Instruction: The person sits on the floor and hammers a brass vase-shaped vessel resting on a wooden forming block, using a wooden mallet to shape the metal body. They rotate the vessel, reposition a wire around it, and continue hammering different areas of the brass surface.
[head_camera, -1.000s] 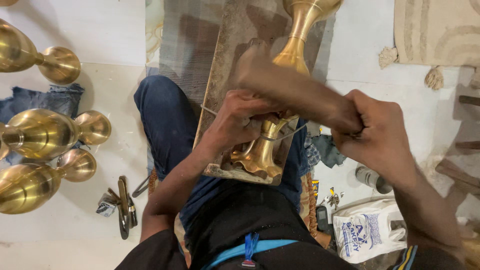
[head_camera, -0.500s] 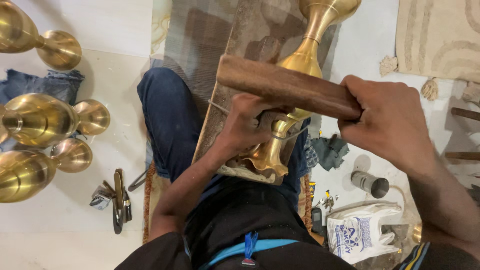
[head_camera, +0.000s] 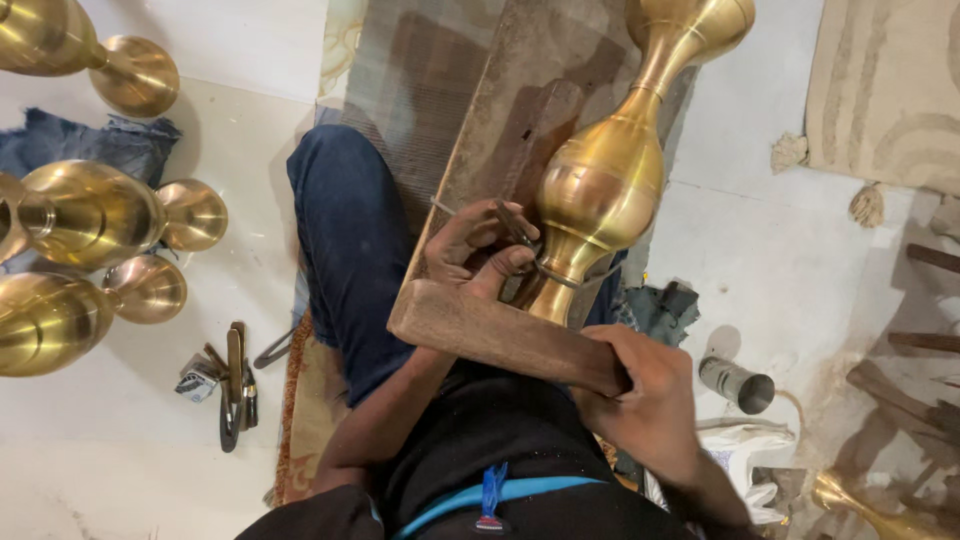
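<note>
Right hand: grip clamped round one end of wooden block; block's long axis ran from that grip up and leftward, far end lying just below left hand.

Left hand: fingers closed together on small dark tool, pinched at fingertips; tool tip set against lower neck of brass vase, where thin wire band ringed the neck.

Brass vase: lay on worn wooden board across the lap, long axis running from flared foot beside left grip up and away rightward to wide mouth at frame top. Directly beyond left grip, touching the tool; above and ahead of right grip, apart from it. Left hand the nearer.

Block's free end: close under tool and left fingers; contact not discernible.

Elsewhere: further brass vessels well left of both grips on pale floor; hand tools lower left; small metal canister just right of right grip.
</note>
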